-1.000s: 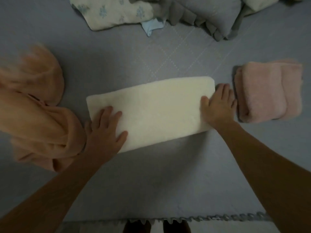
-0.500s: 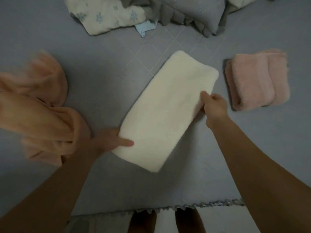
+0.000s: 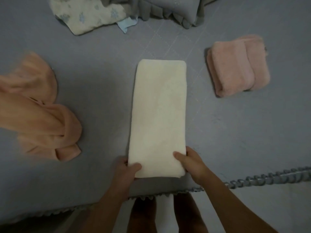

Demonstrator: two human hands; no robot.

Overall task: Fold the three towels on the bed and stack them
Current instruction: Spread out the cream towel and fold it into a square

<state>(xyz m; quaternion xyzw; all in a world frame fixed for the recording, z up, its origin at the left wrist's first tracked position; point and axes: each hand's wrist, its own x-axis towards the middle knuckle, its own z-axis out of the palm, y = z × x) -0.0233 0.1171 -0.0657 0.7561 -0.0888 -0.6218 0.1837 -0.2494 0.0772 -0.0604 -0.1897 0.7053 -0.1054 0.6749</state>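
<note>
Both hands (image 3: 158, 165) pinch the cream towel's (image 3: 159, 113) near end (thumbs on top).

The cream towel (image 3: 159, 115), pink towel (image 3: 235, 68) and orange towel (image 3: 38, 115) looked like soft, fuzzy cloth. The grey bed cover (image 3: 104, 78) was smooth, matt, stitched cloth.

The bed (image 3: 101, 91) is spread with a grey-blue quilted cover, its scalloped edge running along the near side. A cream towel (image 3: 159, 115), folded into a long strip, lies at the middle, running from near to far. A peach towel (image 3: 38, 115) lies rumpled at the left. A pink towel (image 3: 235, 68), folded, sits at the far right, well apart from the cream one. Along the far edge lie a floral cloth (image 3: 87, 15) and what looks like a grey ruffled pillow (image 3: 168, 10).
</note>
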